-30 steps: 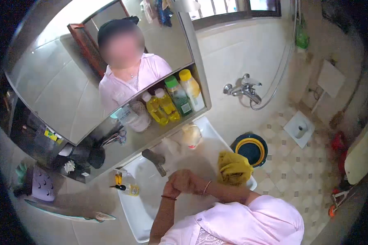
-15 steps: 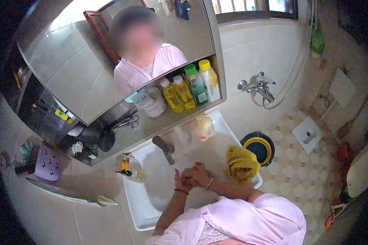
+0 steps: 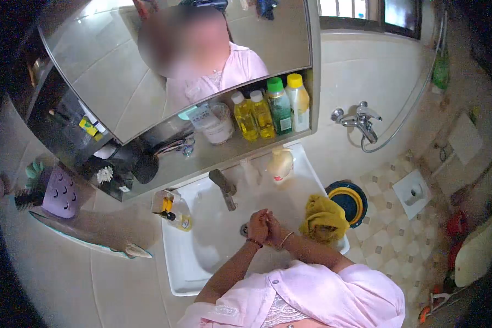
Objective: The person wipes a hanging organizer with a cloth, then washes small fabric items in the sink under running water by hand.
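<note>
Over the white sink (image 3: 194, 273), my left hand (image 3: 258, 228) and my right hand (image 3: 275, 230) are pressed together side by side, below the faucet (image 3: 222, 188). The fingers of both look closed. My palms face away from view, so whatever may be between them is hidden. A dark red bracelet circles my left wrist, a pale one my right. Just left of my left hand shows the metal drain (image 3: 244, 229). On the right rim lies a crumpled mustard-yellow cloth (image 3: 323, 218). A cream pump bottle (image 3: 280, 165) stands at the back corner of the sink.
A mirror cabinet shelf (image 3: 202, 153) hangs behind the sink with several bottles (image 3: 261, 116). Small bottles (image 3: 179, 216) sit on the left rim. Dark-green and yellow basins (image 3: 357, 191) are on the floor at right. A shower mixer (image 3: 361, 123) is on the wall.
My hands have drawn together; the left thumb, spread out before, is now tucked in. The drain has come into sight. The whole view has shifted slightly, and the mirror reflection leans lower.
</note>
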The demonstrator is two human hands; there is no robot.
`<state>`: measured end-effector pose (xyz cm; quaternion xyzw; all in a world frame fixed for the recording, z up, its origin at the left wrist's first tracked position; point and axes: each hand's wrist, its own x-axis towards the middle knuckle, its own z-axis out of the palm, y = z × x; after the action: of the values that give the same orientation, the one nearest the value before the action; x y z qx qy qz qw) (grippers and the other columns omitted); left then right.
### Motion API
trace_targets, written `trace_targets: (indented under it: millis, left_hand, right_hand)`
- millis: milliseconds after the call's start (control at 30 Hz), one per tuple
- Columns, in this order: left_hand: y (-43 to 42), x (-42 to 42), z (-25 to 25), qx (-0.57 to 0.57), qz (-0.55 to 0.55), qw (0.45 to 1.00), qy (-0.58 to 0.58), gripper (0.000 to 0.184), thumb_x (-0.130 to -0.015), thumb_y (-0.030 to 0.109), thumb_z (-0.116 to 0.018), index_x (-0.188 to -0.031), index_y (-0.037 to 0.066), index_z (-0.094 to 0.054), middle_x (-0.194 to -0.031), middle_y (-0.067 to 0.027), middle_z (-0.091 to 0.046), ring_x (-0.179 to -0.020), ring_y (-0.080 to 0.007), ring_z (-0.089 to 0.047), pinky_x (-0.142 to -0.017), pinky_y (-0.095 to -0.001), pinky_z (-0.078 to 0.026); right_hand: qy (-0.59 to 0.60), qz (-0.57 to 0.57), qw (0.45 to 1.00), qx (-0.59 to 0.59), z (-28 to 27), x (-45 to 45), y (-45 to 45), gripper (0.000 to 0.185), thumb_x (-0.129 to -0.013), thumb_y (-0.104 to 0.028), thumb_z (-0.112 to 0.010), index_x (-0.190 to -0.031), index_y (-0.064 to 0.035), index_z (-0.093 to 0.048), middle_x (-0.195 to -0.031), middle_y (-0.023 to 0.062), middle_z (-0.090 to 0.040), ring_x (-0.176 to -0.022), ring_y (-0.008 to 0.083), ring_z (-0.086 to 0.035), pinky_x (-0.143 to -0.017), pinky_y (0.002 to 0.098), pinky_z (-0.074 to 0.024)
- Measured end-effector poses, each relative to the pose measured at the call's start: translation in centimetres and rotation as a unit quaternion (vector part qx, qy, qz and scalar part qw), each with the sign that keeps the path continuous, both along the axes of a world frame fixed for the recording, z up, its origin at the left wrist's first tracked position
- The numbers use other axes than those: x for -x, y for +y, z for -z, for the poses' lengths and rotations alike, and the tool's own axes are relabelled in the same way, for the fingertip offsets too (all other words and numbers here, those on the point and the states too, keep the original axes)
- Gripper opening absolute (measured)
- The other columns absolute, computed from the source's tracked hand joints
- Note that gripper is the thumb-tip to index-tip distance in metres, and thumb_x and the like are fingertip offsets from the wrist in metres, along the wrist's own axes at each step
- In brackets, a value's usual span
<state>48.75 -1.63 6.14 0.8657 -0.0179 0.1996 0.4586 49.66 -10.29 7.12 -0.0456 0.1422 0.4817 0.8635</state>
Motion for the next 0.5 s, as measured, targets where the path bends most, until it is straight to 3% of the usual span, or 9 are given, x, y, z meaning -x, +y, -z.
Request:
trace_targets:
  millis: [100, 167, 200, 233, 267, 300, 400, 433, 500]
  left_hand:
    - [-0.4, -0.1, -0.8, 0.081, -0.077, 0.991, 0.074, 0.026, -0.088, 0.025, -0.045, -0.094, 0.004, -0.057, -0.080, -0.0105, -0.060, -0.074, -0.0233, -0.057, -0.075, -0.0376, -0.044]
    - [0.3, -0.6, 0.0, 0.067, -0.096, 0.989, 0.095, 0.027, -0.089, 0.027, -0.043, -0.090, 0.003, -0.056, -0.076, -0.0103, -0.060, -0.071, -0.0242, -0.056, -0.072, -0.0384, -0.044]
    - [0.8, -0.7, 0.6, 0.050, -0.113, 0.986, 0.114, 0.030, -0.090, 0.028, -0.041, -0.085, 0.002, -0.055, -0.071, -0.0102, -0.059, -0.068, -0.0251, -0.056, -0.068, -0.0391, -0.044]
    - [1.5, -1.0, 1.4, -0.007, -0.112, 0.986, 0.121, 0.038, -0.090, 0.034, -0.039, -0.078, 0.001, -0.056, -0.068, -0.0126, -0.058, -0.065, -0.0280, -0.055, -0.064, -0.0407, -0.042]
    - [2.2, -1.3, 2.2, -0.064, -0.110, 0.983, 0.131, 0.047, -0.089, 0.039, -0.038, -0.071, 0.001, -0.056, -0.065, -0.0150, -0.058, -0.062, -0.0309, -0.055, -0.059, -0.0422, -0.041]
    - [2.7, -1.5, 2.5, -0.047, -0.129, 0.982, 0.131, 0.050, -0.090, 0.041, -0.037, -0.064, 0.002, -0.053, -0.060, -0.0130, -0.055, -0.058, -0.0288, -0.053, -0.057, -0.0417, -0.040]
    - [2.4, -0.7, 0.7, 0.055, -0.168, 0.975, 0.133, 0.053, -0.090, 0.044, -0.035, -0.054, 0.006, -0.045, -0.050, -0.0068, -0.046, -0.049, -0.0231, -0.044, -0.051, -0.0397, -0.036]
    - [2.3, -0.1, -0.1, 0.085, -0.177, 0.971, 0.134, 0.054, -0.090, 0.045, -0.035, -0.053, 0.007, -0.043, -0.049, -0.0054, -0.044, -0.048, -0.0219, -0.042, -0.050, -0.0391, -0.035]
    - [2.9, -0.7, -0.5, 0.337, -0.194, 0.908, 0.154, 0.052, -0.090, 0.046, -0.037, -0.052, 0.010, -0.040, -0.048, -0.0025, -0.039, -0.046, -0.0184, -0.037, -0.049, -0.0370, -0.034]
  right_hand:
    - [-0.040, 0.000, 0.999, 0.034, 1.3, 0.0, 0.1, 0.041, -0.088, -0.041, -0.039, -0.102, -0.0031, -0.047, -0.084, 0.0171, -0.058, -0.077, 0.0340, -0.058, -0.077, 0.0496, -0.0429]
    - [-0.193, 0.017, 0.971, 0.142, 2.9, -0.4, 0.4, 0.041, -0.087, -0.039, -0.041, -0.102, -0.0013, -0.044, -0.080, 0.0176, -0.058, -0.073, 0.0332, -0.058, -0.071, 0.0486, -0.0438]
    - [-0.308, 0.021, 0.923, 0.227, 3.9, -0.7, 0.5, 0.041, -0.086, -0.038, -0.042, -0.103, -0.0004, -0.042, -0.078, 0.0179, -0.058, -0.071, 0.0328, -0.058, -0.068, 0.0481, -0.0443]
    - [-0.493, 0.001, 0.789, 0.366, 4.6, -0.7, 0.3, 0.041, -0.086, -0.037, -0.042, -0.103, 0.0005, -0.041, -0.076, 0.0182, -0.058, -0.069, 0.0324, -0.059, -0.065, 0.0475, -0.0448]
    - [-0.685, -0.022, 0.499, 0.530, 4.8, -0.5, 0.8, 0.042, -0.086, -0.036, -0.043, -0.104, 0.0014, -0.039, -0.073, 0.0185, -0.057, -0.067, 0.0320, -0.059, -0.063, 0.0470, -0.0453]
    - [-0.725, -0.018, 0.361, 0.586, 4.8, -0.5, 1.1, 0.043, -0.085, -0.035, -0.044, -0.104, 0.0023, -0.038, -0.071, 0.0188, -0.057, -0.065, 0.0316, -0.059, -0.060, 0.0465, -0.0457]
    - [-0.737, -0.059, 0.160, 0.654, 5.3, 0.4, 2.4, 0.045, -0.084, -0.033, -0.047, -0.105, 0.0049, -0.033, -0.064, 0.0197, -0.057, -0.059, 0.0304, -0.060, -0.051, 0.0449, -0.0472]
    - [-0.730, -0.053, 0.128, 0.670, 5.2, 0.6, 3.1, 0.046, -0.084, -0.032, -0.048, -0.106, 0.0058, -0.032, -0.062, 0.0200, -0.056, -0.057, 0.0300, -0.060, -0.048, 0.0444, -0.0476]
    - [-0.688, 0.002, 0.336, 0.644, 2.5, -0.1, 3.1, 0.036, -0.084, -0.025, -0.046, -0.101, 0.0060, -0.036, -0.064, 0.0200, -0.056, -0.057, 0.0326, -0.059, -0.048, 0.0462, -0.0469]
